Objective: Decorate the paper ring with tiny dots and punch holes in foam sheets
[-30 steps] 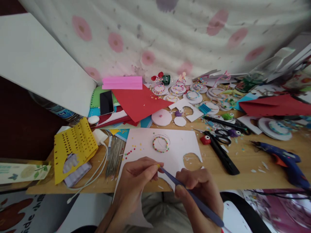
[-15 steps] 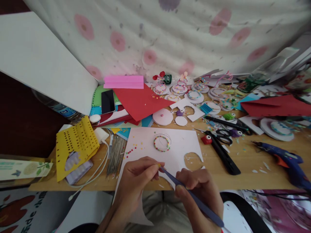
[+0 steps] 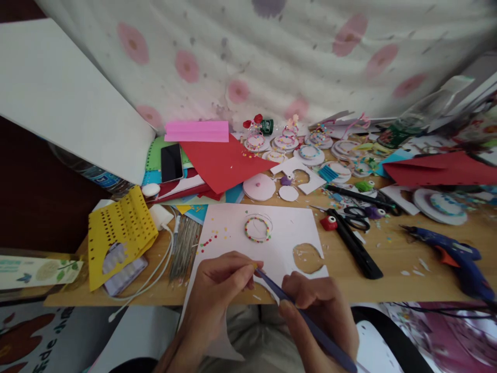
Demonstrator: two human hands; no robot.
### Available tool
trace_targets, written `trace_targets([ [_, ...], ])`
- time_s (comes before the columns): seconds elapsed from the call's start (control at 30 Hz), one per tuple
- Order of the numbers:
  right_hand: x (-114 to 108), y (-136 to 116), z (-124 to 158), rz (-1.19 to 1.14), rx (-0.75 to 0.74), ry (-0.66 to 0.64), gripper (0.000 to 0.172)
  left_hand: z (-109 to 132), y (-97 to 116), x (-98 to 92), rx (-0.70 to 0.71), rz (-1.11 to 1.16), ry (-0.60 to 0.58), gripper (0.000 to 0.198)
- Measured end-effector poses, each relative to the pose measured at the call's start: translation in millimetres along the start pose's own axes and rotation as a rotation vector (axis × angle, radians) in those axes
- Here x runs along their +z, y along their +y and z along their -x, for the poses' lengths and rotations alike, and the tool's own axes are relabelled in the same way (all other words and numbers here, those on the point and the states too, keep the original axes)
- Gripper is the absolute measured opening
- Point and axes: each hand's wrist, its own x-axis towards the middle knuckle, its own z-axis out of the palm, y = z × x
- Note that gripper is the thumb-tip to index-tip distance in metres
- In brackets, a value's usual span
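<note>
My left hand [image 3: 217, 290] is pinched on a tiny yellow bit [image 3: 254, 266] at the near edge of a white sheet [image 3: 285, 228]. My right hand [image 3: 322, 311] grips blue tweezers [image 3: 306, 318], whose tip meets the yellow bit at my left fingertips. Further up the sheet lies a ring of coloured beads [image 3: 257, 229], and loose coloured dots [image 3: 209, 241] are scattered to its left. A round hole [image 3: 306, 257] is cut in the sheet on the right.
On the wooden table [image 3: 388, 259] lie a black cutter [image 3: 355, 248], scissors [image 3: 355, 220], a small red punch [image 3: 329, 223], a blue glue gun [image 3: 454, 259], a punched yellow sheet [image 3: 118, 230], a phone [image 3: 171, 162], red paper [image 3: 221, 163] and several decorated white discs [image 3: 308, 153].
Almost nothing has changed. My right hand has shifted slightly lower with the tweezers; the pinch at my left fingertips holds as before.
</note>
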Motion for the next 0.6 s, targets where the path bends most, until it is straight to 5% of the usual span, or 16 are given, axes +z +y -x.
trace_targets([
  [0.17, -2, 0, -2, -0.049, 0.067, -0.001, 0.014, 0, 0, -0.5, -0.008, 0.014, -0.003, 0.012],
  [0.43, 8, 3, -2, -0.136, -0.028, 0.05, 0.016, 7, -14, 8.6, -0.007, 0.092, -0.143, 0.026],
  [0.53, 17, 10, 7, -0.094, -0.064, 0.199, 0.017, 12, -19, 20.4, 0.006, 0.075, -0.117, 0.023],
  [0.6, 12, 16, 12, 0.014, -0.035, 0.127, 0.015, 12, -22, 23.9, 0.005, 0.054, -0.06, 0.026],
])
